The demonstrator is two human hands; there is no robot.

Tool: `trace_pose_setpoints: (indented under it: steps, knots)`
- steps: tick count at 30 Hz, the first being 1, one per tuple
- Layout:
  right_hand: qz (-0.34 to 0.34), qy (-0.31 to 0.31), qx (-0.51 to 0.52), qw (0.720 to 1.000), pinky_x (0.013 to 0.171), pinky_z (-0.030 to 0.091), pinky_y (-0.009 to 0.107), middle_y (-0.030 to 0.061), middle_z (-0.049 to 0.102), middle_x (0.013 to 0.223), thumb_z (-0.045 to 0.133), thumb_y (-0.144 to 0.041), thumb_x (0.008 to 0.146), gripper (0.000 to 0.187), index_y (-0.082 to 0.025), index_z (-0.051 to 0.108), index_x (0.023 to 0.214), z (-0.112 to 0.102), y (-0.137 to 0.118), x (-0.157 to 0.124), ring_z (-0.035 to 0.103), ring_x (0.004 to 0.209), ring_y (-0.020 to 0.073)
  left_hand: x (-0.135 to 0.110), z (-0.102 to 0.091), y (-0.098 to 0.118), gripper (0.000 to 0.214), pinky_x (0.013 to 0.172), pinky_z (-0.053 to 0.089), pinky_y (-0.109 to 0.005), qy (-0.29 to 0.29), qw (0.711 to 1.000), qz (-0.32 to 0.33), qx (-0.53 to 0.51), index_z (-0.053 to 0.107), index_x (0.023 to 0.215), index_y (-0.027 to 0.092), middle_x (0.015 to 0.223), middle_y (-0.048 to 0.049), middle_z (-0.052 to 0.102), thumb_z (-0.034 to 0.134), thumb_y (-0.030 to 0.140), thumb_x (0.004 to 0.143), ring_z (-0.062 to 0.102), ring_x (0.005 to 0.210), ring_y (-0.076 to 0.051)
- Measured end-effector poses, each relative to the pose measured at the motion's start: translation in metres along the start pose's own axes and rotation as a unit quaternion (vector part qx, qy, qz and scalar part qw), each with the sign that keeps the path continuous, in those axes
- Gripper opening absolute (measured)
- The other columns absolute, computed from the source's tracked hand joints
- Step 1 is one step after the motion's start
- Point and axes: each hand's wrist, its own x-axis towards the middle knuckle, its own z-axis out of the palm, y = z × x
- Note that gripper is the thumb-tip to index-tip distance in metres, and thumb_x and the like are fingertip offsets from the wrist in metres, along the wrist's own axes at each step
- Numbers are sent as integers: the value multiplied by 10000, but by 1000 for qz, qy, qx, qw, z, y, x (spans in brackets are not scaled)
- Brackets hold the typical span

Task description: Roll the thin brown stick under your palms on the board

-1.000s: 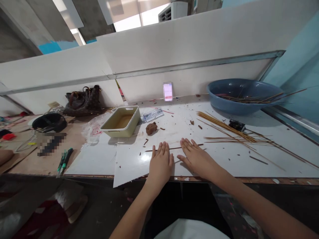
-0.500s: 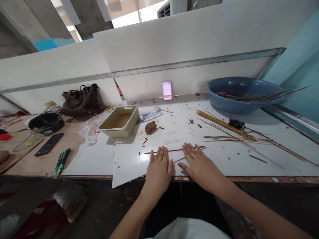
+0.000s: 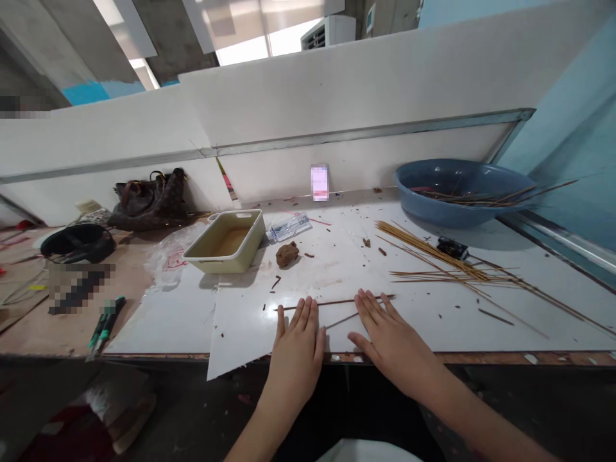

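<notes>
Both hands lie flat, palms down, on a white plastic board near the table's front edge. My left hand and my right hand have their fingers spread, and their fingertips rest on a thin brown stick. The stick's middle shows between the hands. A shorter stick lies just below it, partly under my right hand. A lump of brown clay sits beyond my left hand, and a loose spread of long thin sticks lies to the right.
A cream tray and a plastic packet stand on the far side of the board. A blue basin holds sticks at back right. A handbag, a black object and green-handled tools lie left.
The whole view has tilted, so the table sits lower in the frame. My hands have drawn slightly toward the near edge, with the fingertips still on the stick.
</notes>
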Motion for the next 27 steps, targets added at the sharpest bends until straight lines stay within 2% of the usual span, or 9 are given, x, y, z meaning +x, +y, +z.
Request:
trace_pose_setpoints:
  steps: [3,6,8,13,15,17,23,25,27]
  knots:
    - [2,-33,-4,999,1340,245,580,281,430,1666,247,-618,1131,836,9,329,1677,-6,13,33,377,1597,344,30,-3,-4,547,1350,171,-664,-13,1000,-26,-8,449,1639,120,1699,-137,449,314,301,1141,366,1622,-290]
    - [2,-63,-7,998,1346,228,566,273,430,1670,219,-608,1134,825,13,387,1652,-11,22,54,360,1605,335,48,-5,-5,550,1340,182,-676,-12,999,-49,-9,476,1623,98,1689,-170,454,319,296,1134,374,1616,-316]
    - [2,-56,-1,998,1343,240,575,269,426,1673,242,-617,1130,830,3,349,1671,-10,22,49,360,1604,339,43,-3,-3,554,1338,206,-667,-4,999,-46,-2,467,1627,92,1689,-178,453,330,296,1131,378,1614,-320]
    - [-11,-11,2,1000,1316,330,558,228,355,1723,305,-608,1129,820,-56,199,1726,-1,10,-3,350,1611,337,-4,3,2,569,1339,264,-619,9,1000,-24,11,386,1672,133,1715,-141,425,341,309,1133,378,1616,-289]
    - [-15,-7,4,1000,1313,338,555,206,355,1731,310,-598,1132,802,-93,169,1738,0,10,-13,360,1608,331,-12,3,2,571,1343,264,-605,11,1000,-21,8,371,1679,144,1715,-134,431,339,324,1138,380,1615,-280]
    - [-17,-17,8,1000,1319,314,574,211,380,1719,296,-598,1135,797,-94,170,1739,-1,14,-6,367,1605,336,-5,0,0,565,1343,254,-613,2,1000,-22,8,392,1667,127,1708,-143,442,335,323,1140,374,1618,-288]
    - [16,-83,18,996,1343,222,580,247,370,1712,208,-630,1127,836,-36,234,1715,-11,32,57,302,1631,332,50,-10,-10,557,1338,234,-628,-23,998,-50,8,489,1615,98,1665,-191,495,330,329,1134,406,1601,-321]
    - [23,-85,16,996,1347,219,563,253,358,1717,221,-635,1125,849,-18,248,1707,-11,31,57,294,1633,328,49,-9,-10,564,1337,244,-625,-17,998,-53,12,479,1621,92,1664,-198,493,340,332,1130,417,1595,-324]
    - [16,-67,9,998,1342,245,554,260,353,1717,247,-626,1127,845,-7,259,1702,-8,26,41,303,1629,330,33,-6,-8,573,1330,271,-626,-1,999,-45,19,442,1645,99,1680,-188,475,351,327,1127,407,1599,-330]
